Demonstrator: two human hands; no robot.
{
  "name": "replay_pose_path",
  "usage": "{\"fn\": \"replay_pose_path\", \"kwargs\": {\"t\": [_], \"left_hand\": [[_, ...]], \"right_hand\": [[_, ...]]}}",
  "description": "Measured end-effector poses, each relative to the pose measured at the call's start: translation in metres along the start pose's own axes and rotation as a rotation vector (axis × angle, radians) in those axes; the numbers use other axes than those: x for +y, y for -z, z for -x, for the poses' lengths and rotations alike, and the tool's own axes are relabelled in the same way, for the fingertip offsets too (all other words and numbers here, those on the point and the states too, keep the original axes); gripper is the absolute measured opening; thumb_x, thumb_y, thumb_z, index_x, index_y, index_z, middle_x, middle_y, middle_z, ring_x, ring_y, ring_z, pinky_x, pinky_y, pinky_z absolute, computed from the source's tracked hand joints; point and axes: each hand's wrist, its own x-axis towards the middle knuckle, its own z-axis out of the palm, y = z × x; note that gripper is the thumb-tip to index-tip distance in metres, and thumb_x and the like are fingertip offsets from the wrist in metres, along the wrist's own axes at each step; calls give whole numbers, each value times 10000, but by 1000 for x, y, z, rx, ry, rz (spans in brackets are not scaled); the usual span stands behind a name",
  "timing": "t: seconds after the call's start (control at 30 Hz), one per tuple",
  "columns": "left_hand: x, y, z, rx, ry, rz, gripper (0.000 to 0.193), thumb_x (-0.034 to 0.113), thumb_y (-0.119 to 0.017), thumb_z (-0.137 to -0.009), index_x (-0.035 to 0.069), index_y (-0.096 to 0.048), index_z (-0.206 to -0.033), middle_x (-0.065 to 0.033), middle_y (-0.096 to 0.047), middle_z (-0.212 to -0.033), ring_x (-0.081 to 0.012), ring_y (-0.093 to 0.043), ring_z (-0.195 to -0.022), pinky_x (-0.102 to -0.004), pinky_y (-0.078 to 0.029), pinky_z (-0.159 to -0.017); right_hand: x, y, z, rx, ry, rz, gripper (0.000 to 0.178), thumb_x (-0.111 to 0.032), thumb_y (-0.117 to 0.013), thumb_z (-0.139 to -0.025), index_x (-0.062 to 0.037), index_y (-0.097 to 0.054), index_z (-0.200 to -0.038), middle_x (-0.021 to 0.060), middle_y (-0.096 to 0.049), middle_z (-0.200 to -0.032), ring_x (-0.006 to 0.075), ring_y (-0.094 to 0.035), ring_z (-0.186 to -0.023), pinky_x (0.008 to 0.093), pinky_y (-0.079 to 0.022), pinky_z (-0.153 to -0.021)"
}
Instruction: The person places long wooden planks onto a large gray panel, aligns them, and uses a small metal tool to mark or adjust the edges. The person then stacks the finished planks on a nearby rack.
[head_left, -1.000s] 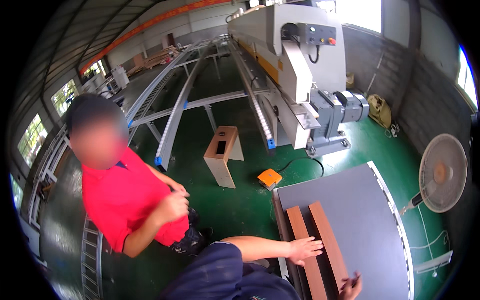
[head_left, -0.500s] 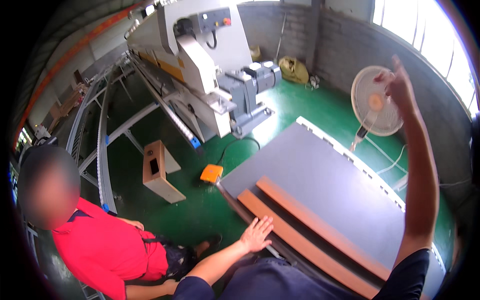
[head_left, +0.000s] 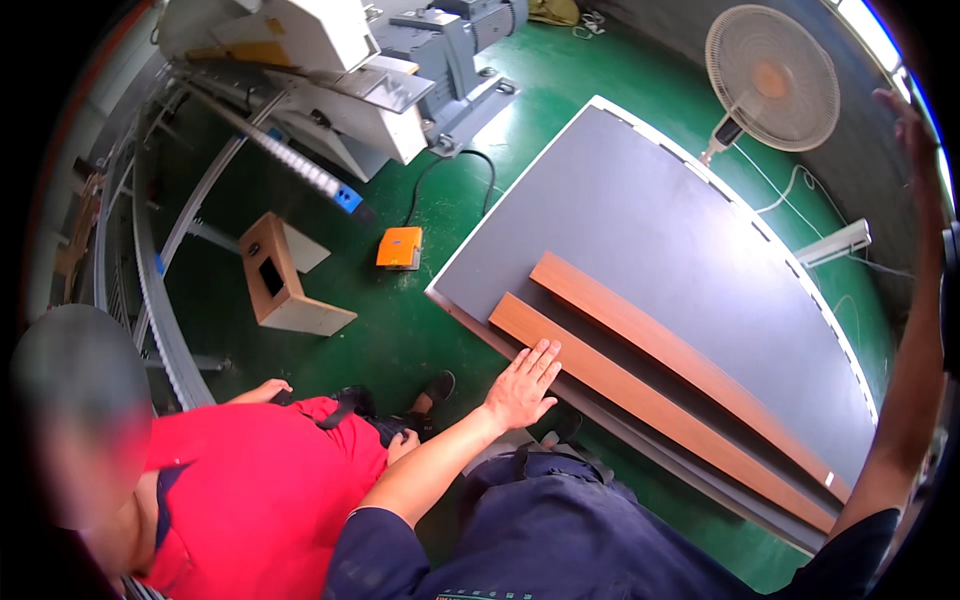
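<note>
My left hand (head_left: 524, 383) lies flat with fingers stretched on the near end of a long reddish-brown wood-look strip (head_left: 640, 410). A second strip (head_left: 660, 345) of the same colour lies alongside, separated from it by a dark gap. Both rest on a large grey panel (head_left: 650, 210) with a white far edge. My right hand (head_left: 912, 130) is raised at the far right, beyond the panel's edge, fingers extended and apparently holding nothing. Shadow near the picture's rim makes its fingers somewhat unclear.
A person in a red shirt (head_left: 260, 470) stands close at my left. Ahead are a grey motorised machine (head_left: 430, 60), a rail frame (head_left: 150, 280), an orange foot pedal (head_left: 400, 246) with a cable, and a wooden box-like piece (head_left: 275, 270). A fan (head_left: 772, 80) stands beyond the panel.
My view has tilted downward. My right hand has moved outward to the right, its pointing finger giving way to several raised fingers. The left hand stays on the near strip.
</note>
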Motion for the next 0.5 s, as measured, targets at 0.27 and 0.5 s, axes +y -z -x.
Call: {"fn": "replay_pose_path", "kwargs": {"t": [0.27,0.5], "left_hand": [[-27,20,5,30,160,-21,650,422,-589,-880,29,-473,-1383,-162,-261,-1570,-301,-189,-1474,-506,-175,-1174],[-34,7,12,-42,109,-110,561,258,-547,-861,-9,-484,-1350,-181,-281,-1556,-317,-230,-1461,-497,-166,-1183]], "right_hand": [[15,-103,355,-711,-481,-294,215,68,-463,-852,23,-605,-1008,58,-600,-677,172,-641,-671,329,-520,-629],[-20,-108,574,-634,-1124,-677,332,-40,-566,-851,5,-574,-1180,107,-691,-759,74,-471,-473,224,-367,-440]]}}
